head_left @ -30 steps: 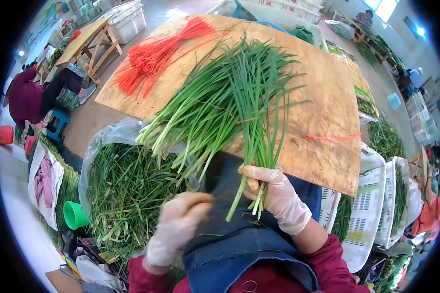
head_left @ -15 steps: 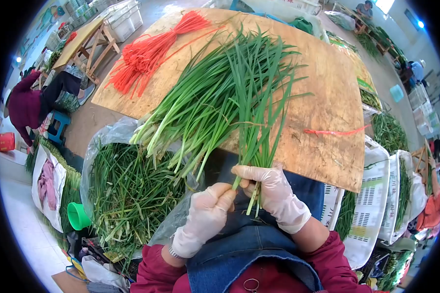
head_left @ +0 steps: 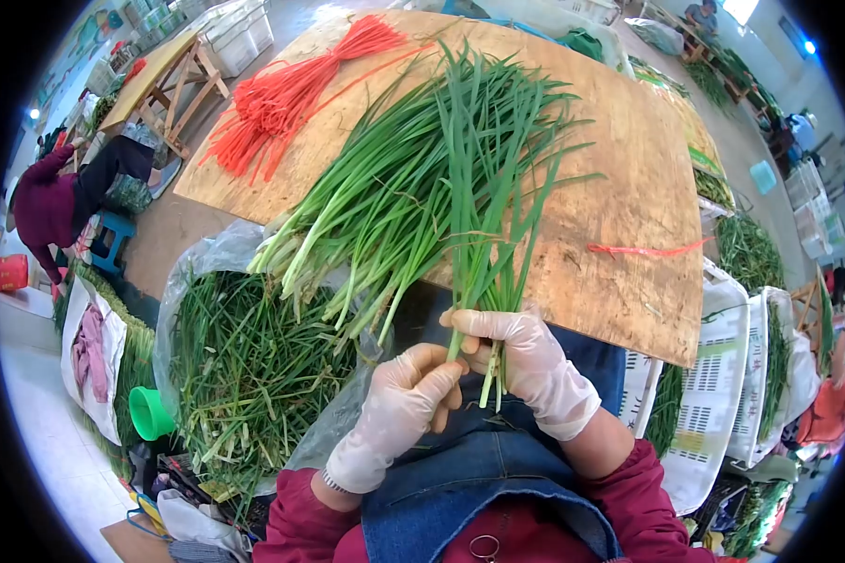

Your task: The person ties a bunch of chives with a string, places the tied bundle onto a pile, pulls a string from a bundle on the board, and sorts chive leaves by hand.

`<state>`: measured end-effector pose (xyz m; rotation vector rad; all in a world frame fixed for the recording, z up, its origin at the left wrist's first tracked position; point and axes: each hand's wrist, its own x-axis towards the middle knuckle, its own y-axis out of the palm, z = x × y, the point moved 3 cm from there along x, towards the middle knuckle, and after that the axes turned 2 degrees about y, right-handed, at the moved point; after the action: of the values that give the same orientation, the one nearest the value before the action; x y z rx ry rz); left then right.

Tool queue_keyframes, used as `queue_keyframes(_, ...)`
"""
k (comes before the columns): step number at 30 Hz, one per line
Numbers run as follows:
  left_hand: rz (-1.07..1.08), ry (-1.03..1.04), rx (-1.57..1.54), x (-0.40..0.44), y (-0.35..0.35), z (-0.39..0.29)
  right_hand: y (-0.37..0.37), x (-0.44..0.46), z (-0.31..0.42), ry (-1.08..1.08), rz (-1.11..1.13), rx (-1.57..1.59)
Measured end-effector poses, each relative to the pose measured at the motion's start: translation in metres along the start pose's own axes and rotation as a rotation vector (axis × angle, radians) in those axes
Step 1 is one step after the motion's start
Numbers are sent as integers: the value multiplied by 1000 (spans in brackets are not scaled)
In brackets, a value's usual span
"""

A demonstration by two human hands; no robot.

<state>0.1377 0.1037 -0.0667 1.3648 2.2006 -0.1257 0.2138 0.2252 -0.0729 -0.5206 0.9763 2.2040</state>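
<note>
Long green stalks (head_left: 479, 272) stand upright in my right hand (head_left: 526, 361), gloved, its fingers wrapped round them near the pale lower ends. My left hand (head_left: 404, 403), also gloved, pinches the base of a stalk just left of the right hand. Behind them a larger pile of green stalks (head_left: 385, 197) lies on the wooden board (head_left: 629, 169), pale ends toward the lower left. A bundle of red strips (head_left: 282, 103) rests at the board's upper left, and a single red strip (head_left: 648, 250) lies on its right side.
A plastic-lined container of loose green leaves (head_left: 253, 366) is at the left, beside a green cup (head_left: 150, 413). White crates (head_left: 709, 403) stand at the right. A person (head_left: 47, 206) in dark red is at the far left, near a blue stool (head_left: 113, 242).
My left hand has come in from the lower left to the stalk bases beside my right hand and closed there. The right hand still holds the stalks, with slight movement.
</note>
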Motion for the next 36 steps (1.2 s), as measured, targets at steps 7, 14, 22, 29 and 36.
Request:
queue_keyframes(7,-391,855,899,-14,13,-16,-1,0,-3,-44,-132,-207)
queue_keyframes(14,-261,740,649,16,12,2,-5,8,-11,-138,-138,-238)
queue_keyframes(22,-302,563,552,12,7,12,-1,11,-14,-25,-93,-118)
queue_keyframes(29,-178,385,81,16,2,17,-2,10,-12,-30,-42,-79)
queue_keyframes(36,-459,519,128,8,-25,3,-3,7,-5,26,-76,-71)
